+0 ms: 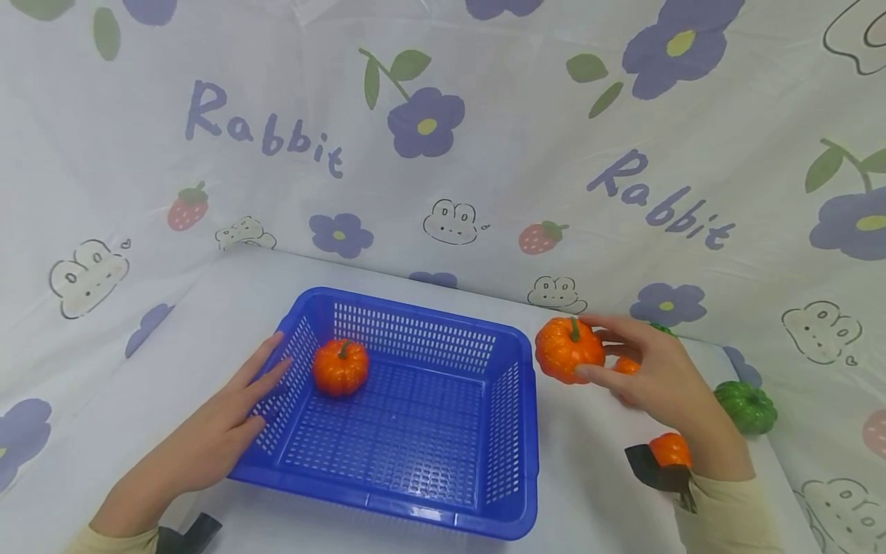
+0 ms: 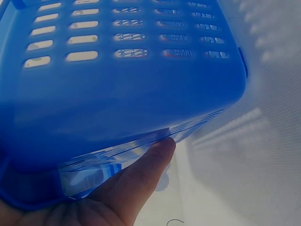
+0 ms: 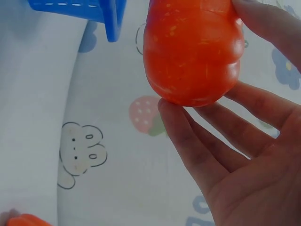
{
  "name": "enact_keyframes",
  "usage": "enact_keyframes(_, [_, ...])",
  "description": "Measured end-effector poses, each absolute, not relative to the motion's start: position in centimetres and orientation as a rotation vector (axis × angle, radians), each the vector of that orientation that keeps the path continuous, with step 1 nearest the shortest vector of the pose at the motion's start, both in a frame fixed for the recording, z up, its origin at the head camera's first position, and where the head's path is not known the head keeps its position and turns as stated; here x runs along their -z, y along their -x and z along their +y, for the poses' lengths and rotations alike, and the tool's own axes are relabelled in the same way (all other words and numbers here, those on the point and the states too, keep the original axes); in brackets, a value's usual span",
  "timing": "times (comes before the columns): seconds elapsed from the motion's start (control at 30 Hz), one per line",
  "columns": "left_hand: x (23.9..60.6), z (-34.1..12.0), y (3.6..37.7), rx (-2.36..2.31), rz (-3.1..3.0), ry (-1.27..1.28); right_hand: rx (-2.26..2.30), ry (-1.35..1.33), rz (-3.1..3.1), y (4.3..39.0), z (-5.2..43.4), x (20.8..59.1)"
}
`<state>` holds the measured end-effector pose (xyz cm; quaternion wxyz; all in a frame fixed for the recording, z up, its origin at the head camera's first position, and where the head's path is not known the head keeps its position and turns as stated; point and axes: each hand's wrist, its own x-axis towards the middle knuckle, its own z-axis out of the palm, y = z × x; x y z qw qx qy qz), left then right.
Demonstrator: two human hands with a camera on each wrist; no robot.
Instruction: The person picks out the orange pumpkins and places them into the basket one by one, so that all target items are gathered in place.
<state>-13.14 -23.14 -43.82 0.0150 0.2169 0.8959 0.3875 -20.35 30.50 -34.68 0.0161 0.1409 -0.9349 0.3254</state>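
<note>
Pumpkin in right hand, just beside basket rim.

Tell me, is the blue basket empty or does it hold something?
Not empty: the blue basket holds one orange pumpkin near its left wall.

four orange pumpkins, two green pumpkins, one blue basket.
</note>
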Motion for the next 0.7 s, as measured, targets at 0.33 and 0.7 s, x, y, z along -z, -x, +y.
enact_keyframes(0.33, [43.9,-23.1,13.1,-1.214,2.794,-0.685,-0.948,-0.528,-2.865,20.5,29.5,34.1])
enact_keyframes(0.7, [44.1,-23.1,13.2,-1.227,2.8,-0.705,-0.938,-0.608,-2.821,20.9,28.6,34.2])
